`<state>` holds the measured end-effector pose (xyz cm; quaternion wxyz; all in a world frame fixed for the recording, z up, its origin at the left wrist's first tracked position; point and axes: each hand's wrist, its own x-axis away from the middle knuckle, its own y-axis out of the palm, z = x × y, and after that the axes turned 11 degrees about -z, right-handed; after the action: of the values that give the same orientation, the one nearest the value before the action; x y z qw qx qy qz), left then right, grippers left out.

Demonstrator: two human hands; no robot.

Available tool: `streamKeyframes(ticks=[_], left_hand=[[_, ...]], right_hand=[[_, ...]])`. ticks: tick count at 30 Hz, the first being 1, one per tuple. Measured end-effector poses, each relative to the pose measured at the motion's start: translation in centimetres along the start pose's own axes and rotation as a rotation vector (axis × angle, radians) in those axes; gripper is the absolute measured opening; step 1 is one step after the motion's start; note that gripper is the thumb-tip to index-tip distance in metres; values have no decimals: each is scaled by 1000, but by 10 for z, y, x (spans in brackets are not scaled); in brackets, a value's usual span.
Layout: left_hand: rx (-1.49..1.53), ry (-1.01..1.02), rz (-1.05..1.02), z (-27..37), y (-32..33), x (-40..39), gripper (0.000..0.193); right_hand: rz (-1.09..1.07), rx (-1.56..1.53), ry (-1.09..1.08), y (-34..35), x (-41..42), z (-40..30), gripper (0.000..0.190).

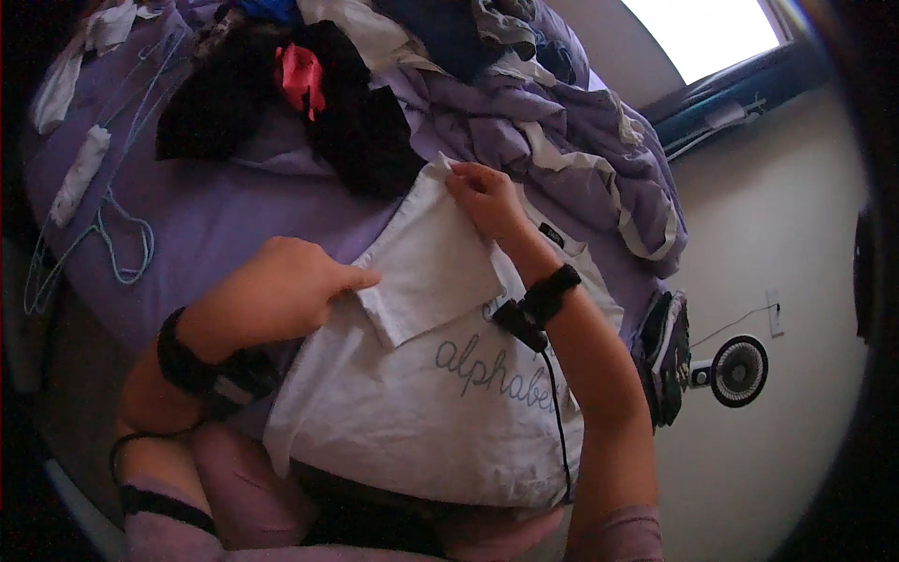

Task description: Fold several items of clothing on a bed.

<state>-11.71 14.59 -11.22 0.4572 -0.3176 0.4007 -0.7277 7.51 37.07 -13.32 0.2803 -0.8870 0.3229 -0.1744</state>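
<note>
A white T-shirt [421,421] with grey script lettering lies face up in front of me, across my lap and the edge of the bed. One sleeve [442,274] is turned inward, flat over the shirt's front. At the folded left side, my left hand [274,288] grips the cloth, one digit on top and the other fingers hidden beneath. Farther up, my right hand [488,197] pinches the cloth near the top corner of that fold. A black neck label [552,234] shows beyond my right wrist. Both wrists wear black straps with cables; the right cable hangs across the shirt.
Black clothing [358,140] with a red-pink patch lies on the purple bedsheet [232,197]. Hangers [130,211] with light-blue edges are at the left. Rumpled bedding and clothes fill the far side. A small fan [739,371] is by the right wall, near a dark fabric stack [664,358].
</note>
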Motion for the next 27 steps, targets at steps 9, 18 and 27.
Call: streamKeyframes(ticks=[9, 18, 27], left_hand=[[134, 98, -16, -4, -6, -2, 39], [607, 109, -442, -5, -25, -5, 38], [141, 27, 237, 10, -5, 12, 23]], right_hand=[[12, 567, -91, -5, 19, -25, 62], [-112, 845, -88, 23, 67, -37, 78], [3, 745, -118, -39, 303, -62, 63]])
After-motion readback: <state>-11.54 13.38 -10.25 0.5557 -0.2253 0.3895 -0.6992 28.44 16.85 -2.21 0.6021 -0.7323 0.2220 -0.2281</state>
